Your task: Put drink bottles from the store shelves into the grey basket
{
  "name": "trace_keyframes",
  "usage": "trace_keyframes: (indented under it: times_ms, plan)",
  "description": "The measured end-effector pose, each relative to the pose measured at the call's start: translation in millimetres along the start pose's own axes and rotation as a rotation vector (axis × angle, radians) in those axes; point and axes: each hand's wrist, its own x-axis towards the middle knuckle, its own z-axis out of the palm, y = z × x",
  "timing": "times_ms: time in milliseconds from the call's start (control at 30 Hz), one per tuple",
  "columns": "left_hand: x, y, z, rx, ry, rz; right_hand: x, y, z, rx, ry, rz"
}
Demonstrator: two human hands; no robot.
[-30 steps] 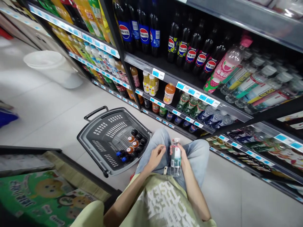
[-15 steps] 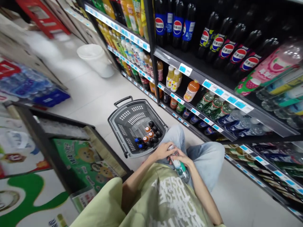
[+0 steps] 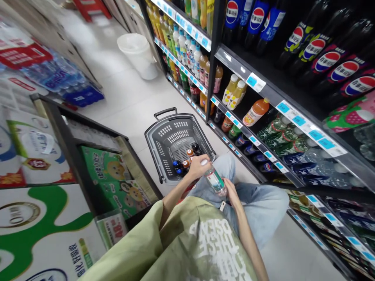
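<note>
Over my lap I hold a clear plastic drink bottle [image 3: 215,180] with a green and white label, tilted so its pale cap points up and left. My left hand [image 3: 198,168] is closed round its neck just below the cap. At the base end, my right hand [image 3: 232,192] cups the bottle, its fingers partly hidden. Just beyond my knees a grey shopping basket [image 3: 154,146] stands on the floor. Several dark bottles with orange, blue and black caps are in it, and my left hand covers part of them from view.
Drink shelves [image 3: 249,134] with price tags run along the right, close to my knee. To the left stands a dark rack [image 3: 70,156] with green packs and large cartons. Farther off are a white bin [image 3: 136,52] and shrink-wrapped water bottles [image 3: 67,80].
My right hand has slid from the bottle's upper part down to its base. My left hand has shifted from the cap to the neck. The bottle is raised away from my shirt; the view has turned.
</note>
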Motion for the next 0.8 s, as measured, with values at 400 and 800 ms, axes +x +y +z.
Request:
trace_keyframes:
  times_ms: [400, 800]
  plan:
    - [115.0, -48.6, -101.4, 0.954, 0.144, -0.075, 44.9, -32.4, 94.6, -1.095, 0.378, -0.461]
    - [195.8, -192.5, -61.3, 0.846, -0.147, -0.463, 61.1, -39.6, 102.9, -1.122, 0.401, -0.341]
